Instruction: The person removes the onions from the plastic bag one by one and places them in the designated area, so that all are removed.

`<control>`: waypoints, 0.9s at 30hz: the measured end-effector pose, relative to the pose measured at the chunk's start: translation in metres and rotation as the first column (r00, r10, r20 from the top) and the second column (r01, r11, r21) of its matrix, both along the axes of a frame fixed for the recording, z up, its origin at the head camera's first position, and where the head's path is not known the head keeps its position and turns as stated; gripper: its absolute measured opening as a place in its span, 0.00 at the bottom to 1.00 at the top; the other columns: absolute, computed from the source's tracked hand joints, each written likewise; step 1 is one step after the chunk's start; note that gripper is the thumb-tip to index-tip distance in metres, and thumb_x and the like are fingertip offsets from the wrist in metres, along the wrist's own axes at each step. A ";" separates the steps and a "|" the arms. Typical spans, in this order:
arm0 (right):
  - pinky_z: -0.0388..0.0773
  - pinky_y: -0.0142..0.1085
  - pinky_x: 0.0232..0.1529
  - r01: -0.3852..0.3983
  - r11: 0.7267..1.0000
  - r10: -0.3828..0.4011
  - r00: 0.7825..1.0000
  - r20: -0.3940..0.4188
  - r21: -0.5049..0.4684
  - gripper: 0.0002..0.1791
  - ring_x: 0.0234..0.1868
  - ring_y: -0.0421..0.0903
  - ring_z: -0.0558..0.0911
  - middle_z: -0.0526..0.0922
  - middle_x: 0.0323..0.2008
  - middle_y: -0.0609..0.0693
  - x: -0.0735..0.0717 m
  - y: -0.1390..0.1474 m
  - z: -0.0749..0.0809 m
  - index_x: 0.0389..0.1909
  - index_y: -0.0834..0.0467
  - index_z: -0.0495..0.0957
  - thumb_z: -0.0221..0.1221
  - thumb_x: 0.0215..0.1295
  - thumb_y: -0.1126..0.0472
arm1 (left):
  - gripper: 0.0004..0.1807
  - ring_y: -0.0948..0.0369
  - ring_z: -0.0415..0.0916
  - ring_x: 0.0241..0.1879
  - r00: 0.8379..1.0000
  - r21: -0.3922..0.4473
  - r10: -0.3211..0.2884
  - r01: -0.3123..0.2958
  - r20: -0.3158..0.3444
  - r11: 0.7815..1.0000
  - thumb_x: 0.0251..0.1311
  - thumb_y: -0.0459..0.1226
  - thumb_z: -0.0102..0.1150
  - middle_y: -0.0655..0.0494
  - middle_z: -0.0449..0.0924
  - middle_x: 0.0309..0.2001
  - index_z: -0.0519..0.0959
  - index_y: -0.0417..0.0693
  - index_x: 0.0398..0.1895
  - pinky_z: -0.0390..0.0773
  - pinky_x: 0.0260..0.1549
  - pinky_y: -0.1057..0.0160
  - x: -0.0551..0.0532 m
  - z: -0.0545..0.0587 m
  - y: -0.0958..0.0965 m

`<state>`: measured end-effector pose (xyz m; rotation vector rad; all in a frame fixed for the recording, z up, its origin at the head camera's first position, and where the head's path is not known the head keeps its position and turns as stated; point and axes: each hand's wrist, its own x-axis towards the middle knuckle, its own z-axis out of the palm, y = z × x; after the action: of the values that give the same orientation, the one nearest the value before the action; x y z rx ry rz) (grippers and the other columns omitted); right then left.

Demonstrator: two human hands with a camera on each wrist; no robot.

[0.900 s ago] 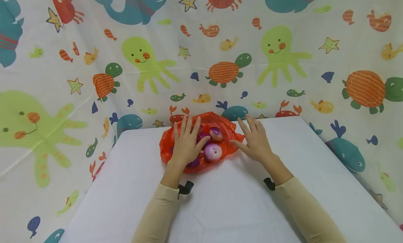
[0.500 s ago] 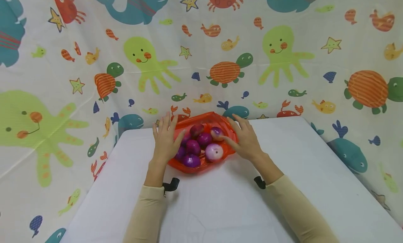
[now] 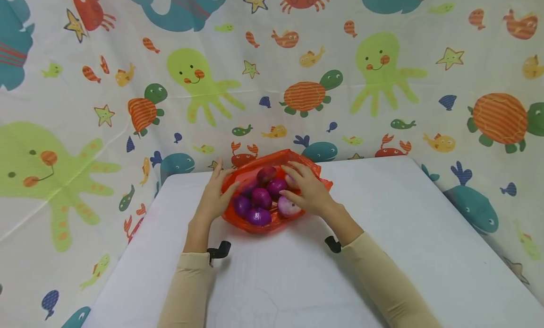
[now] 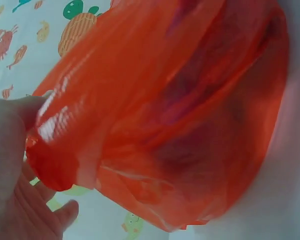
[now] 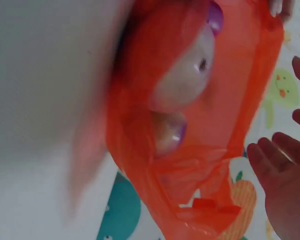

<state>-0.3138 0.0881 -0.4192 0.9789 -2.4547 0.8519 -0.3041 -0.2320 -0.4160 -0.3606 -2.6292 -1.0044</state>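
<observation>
A red plastic bag [image 3: 255, 228] lies with its mouth open at the back of the table, holding several purple onions [image 3: 261, 198]. My left hand [image 3: 211, 198] is at the bag's left rim, fingers and thumb spread. In the left wrist view the thumb [image 4: 27, 110] touches the bag's edge, and the other fingers stand apart outside it. My right hand [image 3: 313, 193] hovers over the bag's right side, fingers loosely bent and separated. It partly hides a pale onion [image 3: 288, 207]. The right wrist view shows this hand [image 5: 287, 185] apart from the bag, holding nothing.
A white cloth covers the table [image 3: 272, 280]. Behind it and to the sides hangs a curtain [image 3: 272, 58] printed with sea animals. Dark wrist mounts [image 3: 219, 250] sit at the sleeve cuffs.
My left hand has moved left from above the onions to the bag's left rim, uncovering them. My right hand has moved left over the bag's right side. The bag's mouth looks wider.
</observation>
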 end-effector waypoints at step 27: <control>0.70 0.59 0.74 -0.056 0.959 -0.032 0.952 0.304 0.279 0.39 0.80 0.60 0.61 0.62 0.79 0.58 0.006 -0.002 -0.032 0.79 0.49 0.65 0.65 0.70 0.45 | 0.27 0.50 0.61 0.79 0.995 -0.012 -0.095 0.094 -0.029 0.995 0.77 0.32 0.52 0.62 0.60 0.81 0.73 0.60 0.75 0.66 0.74 0.42 0.005 0.003 0.001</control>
<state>-0.3075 0.0856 -0.4512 1.0223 -2.9035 0.7101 -0.2987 -0.2310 -0.4130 -0.5025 -2.6141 -1.0064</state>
